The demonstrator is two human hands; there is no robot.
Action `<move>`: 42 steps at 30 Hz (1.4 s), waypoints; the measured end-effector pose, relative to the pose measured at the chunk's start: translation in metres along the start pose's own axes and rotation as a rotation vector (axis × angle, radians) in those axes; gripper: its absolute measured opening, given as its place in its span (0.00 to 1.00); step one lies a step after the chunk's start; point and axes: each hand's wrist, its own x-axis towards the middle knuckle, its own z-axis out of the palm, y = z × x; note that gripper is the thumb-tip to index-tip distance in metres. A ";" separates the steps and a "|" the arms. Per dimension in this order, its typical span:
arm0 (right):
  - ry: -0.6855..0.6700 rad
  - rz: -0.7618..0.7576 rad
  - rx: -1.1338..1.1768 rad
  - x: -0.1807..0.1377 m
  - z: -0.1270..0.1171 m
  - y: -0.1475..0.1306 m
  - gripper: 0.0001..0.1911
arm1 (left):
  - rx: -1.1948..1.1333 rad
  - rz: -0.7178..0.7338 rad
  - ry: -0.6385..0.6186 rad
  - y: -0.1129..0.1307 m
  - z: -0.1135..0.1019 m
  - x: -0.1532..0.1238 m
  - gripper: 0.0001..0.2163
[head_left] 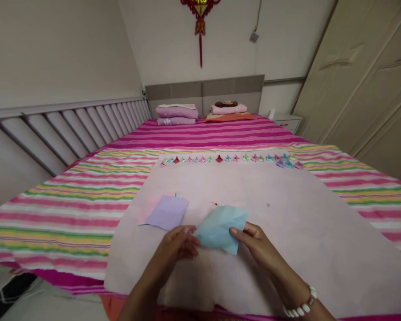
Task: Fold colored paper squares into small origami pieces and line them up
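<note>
A light blue sheet of paper [222,227], slightly bent, is held up over the pale board between my two hands. My right hand [255,240] pinches its right edge, thumb on top, and a white beaded bracelet circles that wrist. At the sheet's left corner, the curled fingers of my left hand [180,240] close on the paper. Just left of that hand lies a stack of purple paper [169,211] with pink paper [150,208] showing beneath. A small red-headed pin [214,203] rests beyond the blue sheet.
Small folded paper pieces [218,158] in several colours line the far edge of the pale board [297,249], bunched at the right end. A tiny dark curved item [268,205] lies on the board. Striped bedding [76,214] surrounds it; a slatted rail [73,127] runs along the left.
</note>
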 end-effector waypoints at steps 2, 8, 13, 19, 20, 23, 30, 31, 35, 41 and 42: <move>-0.002 -0.208 -0.216 -0.008 0.001 -0.007 0.11 | -0.164 -0.127 -0.143 -0.007 0.019 -0.004 0.26; 0.040 -0.842 -0.890 -0.041 0.009 -0.011 0.24 | -0.662 -0.076 -0.505 -0.025 0.049 -0.019 0.36; 0.182 -0.842 -1.015 -0.061 0.001 0.002 0.24 | -0.798 -0.118 -0.491 -0.028 0.052 -0.027 0.43; 0.203 -0.747 -0.920 -0.078 -0.005 0.010 0.23 | -0.746 -0.109 -0.331 -0.034 0.058 -0.033 0.17; 0.205 -0.728 -0.880 -0.080 -0.005 0.011 0.23 | -0.739 -0.095 -0.318 -0.035 0.060 -0.035 0.17; 0.269 -0.620 -0.690 -0.085 -0.007 0.016 0.22 | -0.718 -0.070 -0.265 -0.035 0.064 -0.039 0.15; 0.385 -0.038 0.044 -0.083 -0.009 0.009 0.28 | -0.688 -0.003 -0.143 -0.032 0.069 -0.042 0.13; 0.351 -0.020 0.106 -0.082 -0.006 0.007 0.34 | -0.680 0.006 -0.136 -0.032 0.070 -0.042 0.13; 0.231 -0.086 0.237 -0.080 0.003 -0.001 0.55 | -0.664 0.048 -0.150 -0.036 0.074 -0.041 0.12; 0.309 0.032 0.014 -0.076 -0.004 -0.002 0.31 | -0.558 0.078 -0.211 -0.033 0.071 -0.041 0.15; 0.321 0.026 -0.031 -0.075 -0.006 -0.003 0.29 | -0.526 0.087 -0.222 -0.032 0.070 -0.041 0.15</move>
